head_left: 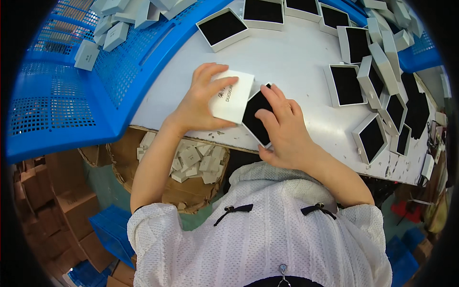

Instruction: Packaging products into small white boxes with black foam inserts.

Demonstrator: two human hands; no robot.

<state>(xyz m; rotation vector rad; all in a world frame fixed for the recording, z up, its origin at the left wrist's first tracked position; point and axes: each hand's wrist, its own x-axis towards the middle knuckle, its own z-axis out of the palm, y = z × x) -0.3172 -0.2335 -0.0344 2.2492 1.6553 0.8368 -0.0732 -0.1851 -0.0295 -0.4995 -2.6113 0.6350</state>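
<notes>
Spreading toward twelve o'clock, a white table [296,62] carries open black-lined boxes; blue crates [71,110] sit at ten o'clock. Near its front edge, the left hand [201,103] grips a white lid [234,98], while the right hand [282,126] presses a black-lined box base [256,112], corner pointing six o'clock.

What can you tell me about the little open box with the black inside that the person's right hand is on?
The open box is small and square, with thin white walls, seemingly card, around a flat black lining. It lies face up, turned cornerwise like a diamond, near the front edge of the white table. The right hand covers its right side, fingers on the lining. Its left edge meets the white lid under the left hand.
</notes>
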